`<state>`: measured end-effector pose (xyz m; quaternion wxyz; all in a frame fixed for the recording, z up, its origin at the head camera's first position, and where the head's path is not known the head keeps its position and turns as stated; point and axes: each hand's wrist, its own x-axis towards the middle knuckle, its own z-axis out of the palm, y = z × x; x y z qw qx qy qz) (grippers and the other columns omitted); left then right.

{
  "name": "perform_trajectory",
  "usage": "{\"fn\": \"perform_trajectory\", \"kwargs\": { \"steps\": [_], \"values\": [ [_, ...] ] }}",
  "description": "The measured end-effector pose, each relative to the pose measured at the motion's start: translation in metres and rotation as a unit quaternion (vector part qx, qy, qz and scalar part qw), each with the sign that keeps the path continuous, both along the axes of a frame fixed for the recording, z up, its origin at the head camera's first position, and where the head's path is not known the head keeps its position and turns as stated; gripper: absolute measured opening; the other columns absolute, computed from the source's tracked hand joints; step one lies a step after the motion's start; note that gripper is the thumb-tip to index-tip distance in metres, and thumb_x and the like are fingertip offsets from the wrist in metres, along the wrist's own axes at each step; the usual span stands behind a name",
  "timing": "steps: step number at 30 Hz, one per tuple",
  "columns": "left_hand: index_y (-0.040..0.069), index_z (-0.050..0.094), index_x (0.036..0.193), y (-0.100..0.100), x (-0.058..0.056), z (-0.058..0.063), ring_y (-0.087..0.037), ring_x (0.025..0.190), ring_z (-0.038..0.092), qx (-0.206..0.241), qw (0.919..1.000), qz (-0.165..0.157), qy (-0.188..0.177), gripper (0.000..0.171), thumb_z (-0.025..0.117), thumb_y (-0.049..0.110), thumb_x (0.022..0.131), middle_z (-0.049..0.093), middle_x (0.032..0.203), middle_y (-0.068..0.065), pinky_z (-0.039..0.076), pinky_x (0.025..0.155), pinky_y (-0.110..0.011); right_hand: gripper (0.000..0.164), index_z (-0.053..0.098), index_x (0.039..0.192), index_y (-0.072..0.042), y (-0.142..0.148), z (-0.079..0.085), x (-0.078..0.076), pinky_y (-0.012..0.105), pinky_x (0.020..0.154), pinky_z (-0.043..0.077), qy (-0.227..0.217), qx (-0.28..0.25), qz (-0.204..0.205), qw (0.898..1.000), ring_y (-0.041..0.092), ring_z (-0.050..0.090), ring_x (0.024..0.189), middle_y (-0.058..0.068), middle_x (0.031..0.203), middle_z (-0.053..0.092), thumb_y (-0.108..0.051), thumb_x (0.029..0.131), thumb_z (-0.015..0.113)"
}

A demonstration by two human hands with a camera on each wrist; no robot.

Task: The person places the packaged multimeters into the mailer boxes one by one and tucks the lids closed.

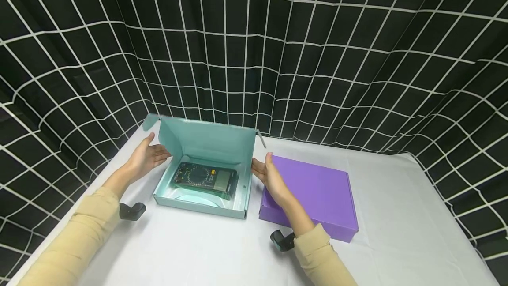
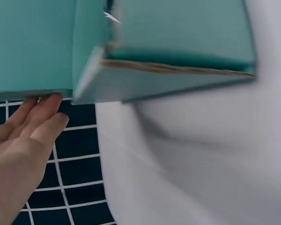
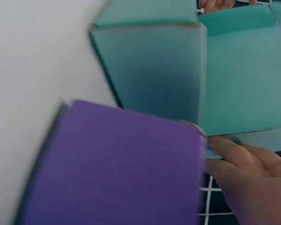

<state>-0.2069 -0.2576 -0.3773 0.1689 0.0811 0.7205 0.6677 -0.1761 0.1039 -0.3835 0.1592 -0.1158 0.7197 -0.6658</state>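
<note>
A teal cardboard box (image 1: 200,208) stands on the table with its lid (image 1: 210,140) raised at the back. Inside lies a dark multimeter (image 1: 202,178) with a round dial and a grey display. My left hand (image 1: 144,159) is at the box's left side, fingers extended toward the lid's side flap; in the left wrist view, the fingertips (image 2: 51,103) are right at the teal edge. On the other side, my right hand (image 1: 274,182) has its thumb up and its fingers against the lid's right flap. The right wrist view shows those fingers (image 3: 229,149) beside the teal cardboard.
A closed purple box (image 1: 317,193) lies right of the teal box, partly under my right forearm. White cloth (image 1: 397,215) covers the table. A black curtain with a white grid (image 1: 301,47) hangs behind it. Black wrist-worn pieces (image 1: 132,211) stick out near both forearms.
</note>
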Motion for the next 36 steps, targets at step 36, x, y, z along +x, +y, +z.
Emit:
{"fn": "perform_trajectory", "kwargs": {
  "steps": [36],
  "values": [
    [-0.018,0.028,0.142,-0.007,0.056,0.077,-0.056,0.137,0.017,-0.249,0.9656,0.053,0.054,0.082,0.009,0.051,0.102,0.027,0.145,-0.039,0.012,0.11,-0.068,0.059,0.042,0.14,0.012,0.016,0.075,0.047,0.044,0.114,0.029,0.024,0.039,-0.063,0.997,0.033,0.043,0.134,0.024,0.143,0.046,-0.035,0.106,0.033]
  ]
}}
